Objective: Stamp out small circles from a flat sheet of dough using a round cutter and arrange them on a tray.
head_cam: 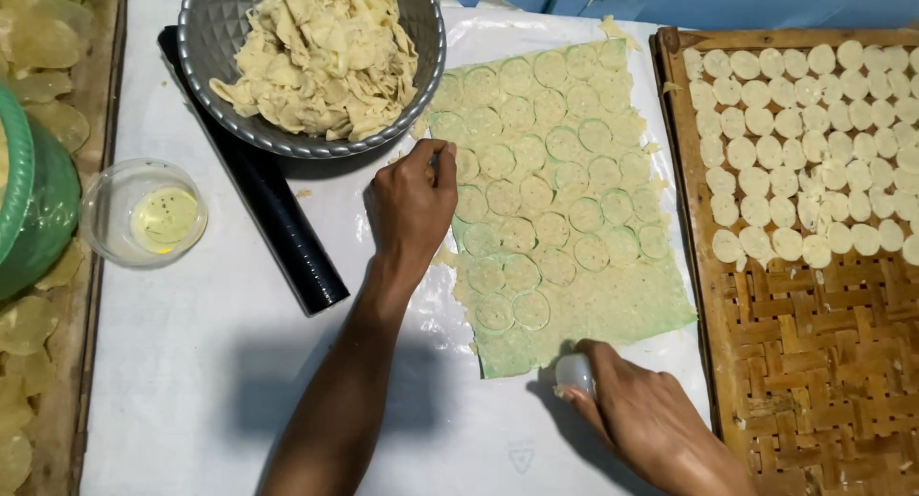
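1. Head view, centre: a thin sheet of pale dough (565, 209) is laid flat on the white-covered bench (191, 362). It is scored with rows of round cuts over most of its surface. A plain strip is left along its edge at 5 to 6 o'clock.

2. Head view, left hand (412, 204): it rests at 9 o'clock of the sheet, on its left edge. The fingers are curled and pressed together at the edge. Whether a scrap of dough is pinched cannot be told.

3. Head view, right hand (651, 424): it lies at 6 o'clock of the sheet, just below its bottom edge. A small round white cutter (575, 372) is held in its grip, fingers closed about it, the cutter touching or just beside the lower border.

4. Head view, 3 o'clock: a woven bamboo tray (814, 362) is set beside the sheet. Its upper half is filled with cut dough rounds (804, 142) in close rows; the lower half is bare weave.

5. Head view, 11 o'clock: a grey metal bowl (431, 46) is heaped with torn dough scraps (321, 56). A black rolling pin (278, 218) lies aslant under and below it.

6. Head view, 9 o'clock: a small clear cup (105, 228) with yellowish liquid stands near a green container (38, 209).

7. Judged progress: the sheet is nearly all cut, but the rounds sit in place unlifted, and about half the tray is unfilled.
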